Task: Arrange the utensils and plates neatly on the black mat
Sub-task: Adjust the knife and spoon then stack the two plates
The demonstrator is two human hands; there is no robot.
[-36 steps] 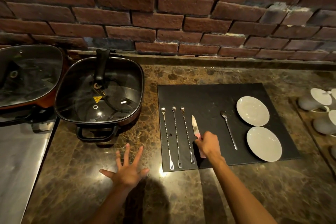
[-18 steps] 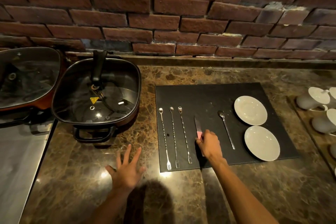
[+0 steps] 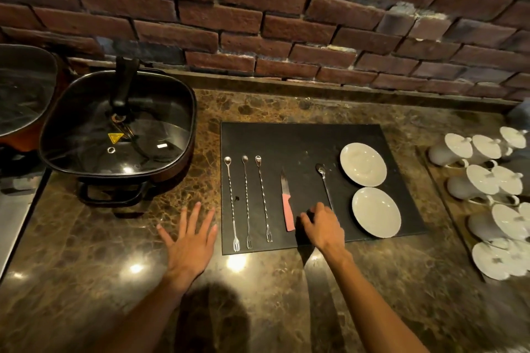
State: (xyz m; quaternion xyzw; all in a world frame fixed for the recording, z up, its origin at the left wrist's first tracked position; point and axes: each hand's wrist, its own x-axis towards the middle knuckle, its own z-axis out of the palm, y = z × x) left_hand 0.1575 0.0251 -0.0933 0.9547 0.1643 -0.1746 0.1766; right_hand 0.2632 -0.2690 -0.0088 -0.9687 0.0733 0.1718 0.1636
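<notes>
Black mat (image 3: 301, 140) lies on the marbled desk (image 3: 86, 238), square to the brick wall. On it, left to right: three long twisted bar forks (image 3: 247, 200) in a tidy parallel row, a pink-handled knife (image 3: 287, 203) with its blade away from the person, a teaspoon (image 3: 323, 178) canted slightly off line, and two white plates (image 3: 363, 164), one behind the other, at the right. Right hand (image 3: 324, 226) hovers low over the teaspoon's handle end, fingers curled and loosely parted, clamped on nothing that can be seen; contact with the handle cannot be told. The knife sits free just left of it. Left hand (image 3: 190, 241) is spread flat on the desk beside the mat's left edge, fingers apart, empty. Judged step: straightening the teaspoon. To do it well, pinch the handle lightly near its end, pivot it until parallel with the knife and forks, and match the gap to the knife. Slide rather than lift. Keep knuckles off the near plate and the knife handle.
</notes>
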